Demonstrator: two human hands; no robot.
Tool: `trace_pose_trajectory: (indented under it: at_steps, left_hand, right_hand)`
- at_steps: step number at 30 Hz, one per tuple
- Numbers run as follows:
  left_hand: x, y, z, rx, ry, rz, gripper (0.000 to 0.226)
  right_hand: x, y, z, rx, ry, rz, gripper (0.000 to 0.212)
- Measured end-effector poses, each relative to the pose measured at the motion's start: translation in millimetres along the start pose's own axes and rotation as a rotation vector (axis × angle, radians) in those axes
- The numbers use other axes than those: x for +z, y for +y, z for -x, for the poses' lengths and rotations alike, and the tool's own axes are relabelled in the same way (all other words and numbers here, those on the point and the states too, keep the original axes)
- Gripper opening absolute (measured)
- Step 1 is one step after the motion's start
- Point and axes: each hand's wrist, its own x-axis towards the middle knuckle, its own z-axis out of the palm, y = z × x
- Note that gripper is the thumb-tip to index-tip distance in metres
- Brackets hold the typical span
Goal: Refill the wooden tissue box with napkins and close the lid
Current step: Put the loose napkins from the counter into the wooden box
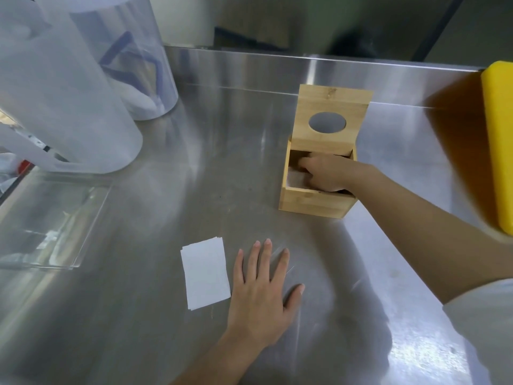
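Note:
The wooden tissue box (313, 200) stands on the steel counter right of centre. Its lid (331, 105), with a round hole, is swung up and stands upright at the back. My right hand (324, 173) reaches down inside the box, fingers resting on white napkins (294, 177) in it; whether the hand grips them is hidden by the box wall. A small stack of white napkins (205, 273) lies flat on the counter near me. My left hand (261, 290) lies flat on the counter just right of that stack, fingers spread, holding nothing.
Two tall translucent plastic containers (83, 87) stand at the back left. A clear acrylic tray (50, 223) lies at the left edge. A yellow board (499, 140) sits along the right side. The steel counter (194, 162) has a raised back rim.

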Motion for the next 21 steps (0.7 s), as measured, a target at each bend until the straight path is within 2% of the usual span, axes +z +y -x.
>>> trace_pose_trajectory:
  at_steps: [2,5,8,12,18,21]
  left_hand:
    - [0,0,0,-0.001,-0.004,0.001,0.060]
    - [0,0,-1,-0.003,-0.007,-0.005,0.060]
    - [-1,0,0,-0.001,-0.012,-0.012,0.060]
    - [-1,0,0,-0.002,-0.014,-0.016,0.060]
    - [-1,0,0,-0.003,-0.011,-0.027,0.060]
    - [-2,1,0,0.000,0.004,-0.018,0.059]
  right_hand:
    - [-1,0,2,-0.032,0.027,0.021,0.029]
    - [-4,-2,6,-0.024,-0.004,0.009,0.024]
    - [-8,-6,10,0.013,-0.136,-0.027,0.039]
    - [-10,-7,9,0.034,-0.218,-0.047,0.051]
    - [-13,-9,11,0.039,-0.245,-0.045,0.051]
    - [-16,-10,14,0.032,-0.209,-0.032,0.043]
